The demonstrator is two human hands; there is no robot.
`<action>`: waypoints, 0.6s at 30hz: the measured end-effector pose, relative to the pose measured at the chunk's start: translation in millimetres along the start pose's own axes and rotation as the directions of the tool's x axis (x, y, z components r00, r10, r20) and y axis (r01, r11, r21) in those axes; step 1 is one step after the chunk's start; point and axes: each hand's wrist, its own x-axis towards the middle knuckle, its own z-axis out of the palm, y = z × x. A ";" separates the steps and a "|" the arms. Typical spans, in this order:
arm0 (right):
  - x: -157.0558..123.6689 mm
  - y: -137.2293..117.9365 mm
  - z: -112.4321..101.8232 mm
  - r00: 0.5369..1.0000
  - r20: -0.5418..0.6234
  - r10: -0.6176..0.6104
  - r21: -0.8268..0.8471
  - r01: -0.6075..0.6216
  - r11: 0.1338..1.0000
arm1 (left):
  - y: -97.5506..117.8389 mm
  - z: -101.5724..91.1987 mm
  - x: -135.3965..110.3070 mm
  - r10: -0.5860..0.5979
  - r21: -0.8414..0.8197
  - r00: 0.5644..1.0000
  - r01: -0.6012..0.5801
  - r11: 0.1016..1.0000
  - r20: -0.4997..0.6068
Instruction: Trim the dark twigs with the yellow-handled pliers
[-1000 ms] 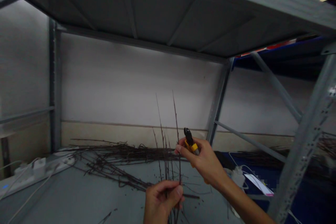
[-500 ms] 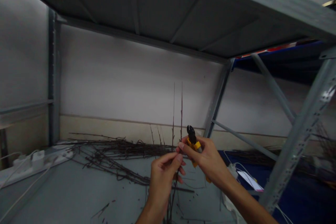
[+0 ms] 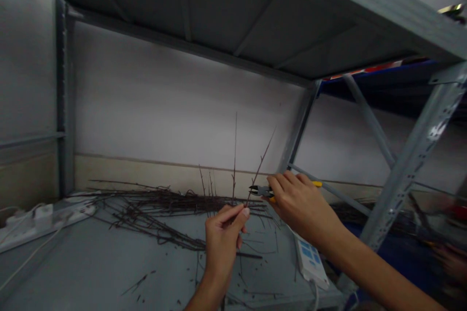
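Observation:
Between thumb and fingers, my left hand [image 3: 223, 243] pinches thin dark twigs. One twig [image 3: 234, 165] rises straight up; another twig [image 3: 261, 159] leans to the right. My right hand [image 3: 297, 199] is wrapped round yellow-handled diagonal cutters [image 3: 260, 191], whose dark jaws point left and lie at the leaning twig, just above my left fingertips. Whether the blades touch it I cannot tell. Behind my hands a pile of dark twigs [image 3: 153, 199] lies across the grey shelf surface [image 3: 91, 267].
A power strip [image 3: 65, 218] with plugs and cables sits at the left, another power strip [image 3: 311, 260] at the right edge. An upper shelf [image 3: 219, 14] hangs overhead; a metal post [image 3: 408, 160] stands right. Cut bits [image 3: 140, 282] litter the surface. A blurred co-worker's hand [image 3: 450, 257] shows far right.
The cutters have turned from upright to pointing left, with my right hand now wrapped over their handles and off the twigs. The right twig has tilted to the right.

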 end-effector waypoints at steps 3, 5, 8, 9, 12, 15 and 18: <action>0.3 -1.7 -6.0 0.998 0.030 -0.053 -0.083 0.055 0.995 | 0.0 0.0 -2.5 0.022 0.034 1.000 -0.022 0.999 -0.009; -1.6 -3.6 -5.3 0.997 0.047 -0.061 -0.093 0.065 0.994 | 0.0 0.0 -4.2 0.022 0.037 1.000 -0.021 0.999 -0.014; -6.8 -7.8 3.2 0.996 0.070 -0.049 -0.033 0.051 0.998 | 0.9 0.7 -6.2 -0.013 0.020 1.000 0.013 1.000 -0.010; -8.5 -9.5 6.9 0.996 0.080 -0.043 0.001 0.043 0.999 | 1.4 1.1 -6.4 -0.031 0.013 1.000 0.031 0.999 -0.008; -10.3 -12.6 14.8 0.991 0.129 0.021 0.144 -0.040 0.989 | 2.2 1.7 -4.6 -0.069 -0.007 0.997 0.069 0.998 -0.017; -4.6 -7.6 13.1 0.950 0.211 0.230 0.377 -0.296 0.878 | -0.3 0.7 -0.5 -0.062 -0.002 0.998 0.062 0.998 -0.033; 6.5 4.7 4.4 0.892 0.240 0.383 0.697 -0.433 0.571 | -5.4 -1.0 2.5 -0.047 0.032 0.998 0.048 0.998 -0.031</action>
